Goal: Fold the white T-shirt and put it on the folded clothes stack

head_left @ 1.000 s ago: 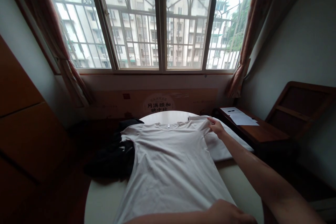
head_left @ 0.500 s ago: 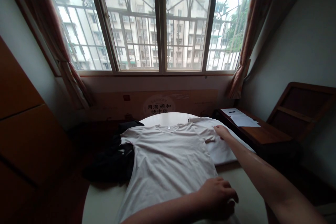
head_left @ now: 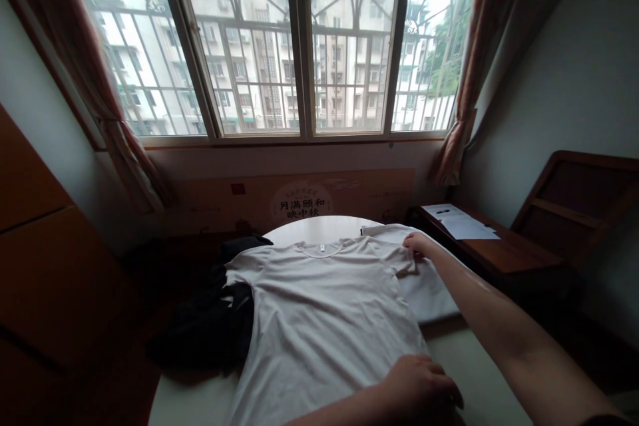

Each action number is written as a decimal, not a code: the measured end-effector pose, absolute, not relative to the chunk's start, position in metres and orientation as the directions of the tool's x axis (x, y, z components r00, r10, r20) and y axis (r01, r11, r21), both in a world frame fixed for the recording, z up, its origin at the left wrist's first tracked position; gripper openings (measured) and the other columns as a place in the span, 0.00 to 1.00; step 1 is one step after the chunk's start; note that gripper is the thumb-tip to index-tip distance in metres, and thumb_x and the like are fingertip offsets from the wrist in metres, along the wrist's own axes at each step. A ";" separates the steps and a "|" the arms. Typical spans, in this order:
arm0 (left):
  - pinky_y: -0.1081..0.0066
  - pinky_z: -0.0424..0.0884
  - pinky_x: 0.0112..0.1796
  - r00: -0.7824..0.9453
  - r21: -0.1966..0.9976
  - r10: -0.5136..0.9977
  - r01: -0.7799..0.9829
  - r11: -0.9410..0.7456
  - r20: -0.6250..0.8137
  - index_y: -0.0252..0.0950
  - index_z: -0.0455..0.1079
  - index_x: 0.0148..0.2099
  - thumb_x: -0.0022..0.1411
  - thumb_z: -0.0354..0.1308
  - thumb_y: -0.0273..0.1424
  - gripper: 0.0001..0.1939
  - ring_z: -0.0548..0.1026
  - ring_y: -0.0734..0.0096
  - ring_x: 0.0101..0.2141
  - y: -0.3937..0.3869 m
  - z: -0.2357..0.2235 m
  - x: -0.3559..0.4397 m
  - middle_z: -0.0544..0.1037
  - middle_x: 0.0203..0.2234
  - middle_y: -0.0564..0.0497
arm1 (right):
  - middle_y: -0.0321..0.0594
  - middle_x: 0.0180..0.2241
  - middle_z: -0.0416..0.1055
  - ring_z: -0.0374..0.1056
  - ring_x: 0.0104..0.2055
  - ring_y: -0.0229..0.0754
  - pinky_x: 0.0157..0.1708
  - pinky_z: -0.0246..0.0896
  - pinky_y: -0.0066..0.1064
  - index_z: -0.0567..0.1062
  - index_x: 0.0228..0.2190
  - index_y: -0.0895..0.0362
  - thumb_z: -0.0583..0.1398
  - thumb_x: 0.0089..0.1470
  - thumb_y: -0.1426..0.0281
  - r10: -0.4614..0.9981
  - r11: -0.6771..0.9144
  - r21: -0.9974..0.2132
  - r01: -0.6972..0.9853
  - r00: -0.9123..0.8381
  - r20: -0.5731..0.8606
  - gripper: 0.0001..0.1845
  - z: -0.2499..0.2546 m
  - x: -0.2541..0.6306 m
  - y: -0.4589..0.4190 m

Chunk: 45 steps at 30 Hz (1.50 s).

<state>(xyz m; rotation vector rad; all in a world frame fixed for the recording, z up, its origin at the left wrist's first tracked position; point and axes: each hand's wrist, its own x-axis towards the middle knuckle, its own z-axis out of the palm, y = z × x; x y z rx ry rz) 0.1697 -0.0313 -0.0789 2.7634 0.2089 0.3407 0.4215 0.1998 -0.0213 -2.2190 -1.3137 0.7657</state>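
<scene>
A white short-sleeved T-shirt [head_left: 324,306] lies spread on a round white table [head_left: 319,223], its collar toward the window and loose wrinkles across its body. My right hand [head_left: 418,245] reaches to the far right and pinches the T-shirt's right sleeve near the shoulder. Crossing low over the shirt, my left hand [head_left: 424,383] is curled closed at its lower right side edge; the fingertips are mostly hidden, with the cloth running under them. Beneath the right sleeve is a folded white cloth [head_left: 439,296].
Dark clothing [head_left: 204,326] is heaped at the table's left edge. To the right, papers [head_left: 462,223] and a pen rest on a brown wooden surface [head_left: 519,253], with a wooden chair back [head_left: 574,206] behind it. A printed cardboard panel [head_left: 349,193] stands below the barred window.
My left hand has shifted slightly right and down along the shirt's side. The right hand stays at the sleeve, which has spread a little to the right. The view has shifted slightly.
</scene>
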 end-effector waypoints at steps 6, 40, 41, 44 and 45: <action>0.76 0.67 0.36 0.955 0.398 0.178 0.071 -0.915 0.237 0.41 0.78 0.42 0.64 0.65 0.39 0.08 0.77 0.75 0.32 -0.029 -0.082 0.170 0.81 0.31 0.56 | 0.42 0.42 0.77 0.75 0.39 0.41 0.39 0.72 0.35 0.77 0.44 0.60 0.62 0.63 0.68 0.903 -0.379 -0.614 0.692 0.421 -0.082 0.10 -0.021 0.440 0.191; 0.76 0.66 0.34 0.970 0.216 0.057 0.004 -0.976 0.238 0.41 0.77 0.44 0.70 0.59 0.40 0.10 0.77 0.76 0.31 -0.025 -0.091 0.177 0.79 0.29 0.57 | 0.47 0.47 0.79 0.74 0.47 0.50 0.42 0.63 0.35 0.78 0.49 0.51 0.50 0.68 0.65 0.953 -0.149 -0.172 0.974 0.188 0.239 0.18 -0.032 0.401 0.205; 0.76 0.66 0.34 0.972 0.215 0.055 0.005 -0.977 0.228 0.41 0.77 0.44 0.70 0.59 0.39 0.09 0.77 0.76 0.31 -0.024 -0.090 0.177 0.79 0.29 0.57 | 0.48 0.46 0.79 0.75 0.47 0.50 0.43 0.63 0.35 0.78 0.48 0.52 0.51 0.68 0.65 0.952 -0.150 -0.171 0.974 0.189 0.240 0.18 -0.032 0.400 0.204; 0.75 0.66 0.32 0.976 0.216 0.069 0.023 -0.976 0.208 0.41 0.76 0.43 0.70 0.59 0.37 0.07 0.78 0.76 0.32 -0.023 -0.087 0.177 0.81 0.31 0.57 | 0.51 0.46 0.78 0.74 0.47 0.52 0.45 0.64 0.38 0.80 0.45 0.54 0.54 0.65 0.69 0.948 -0.151 -0.168 0.974 0.191 0.254 0.15 -0.030 0.398 0.203; 0.75 0.67 0.32 0.976 0.217 0.074 0.028 -0.976 0.206 0.42 0.75 0.43 0.70 0.59 0.37 0.07 0.78 0.76 0.32 -0.023 -0.087 0.177 0.81 0.32 0.57 | 0.54 0.47 0.77 0.73 0.49 0.54 0.47 0.63 0.41 0.79 0.46 0.56 0.54 0.64 0.70 0.943 -0.148 -0.169 0.974 0.191 0.273 0.15 -0.028 0.396 0.202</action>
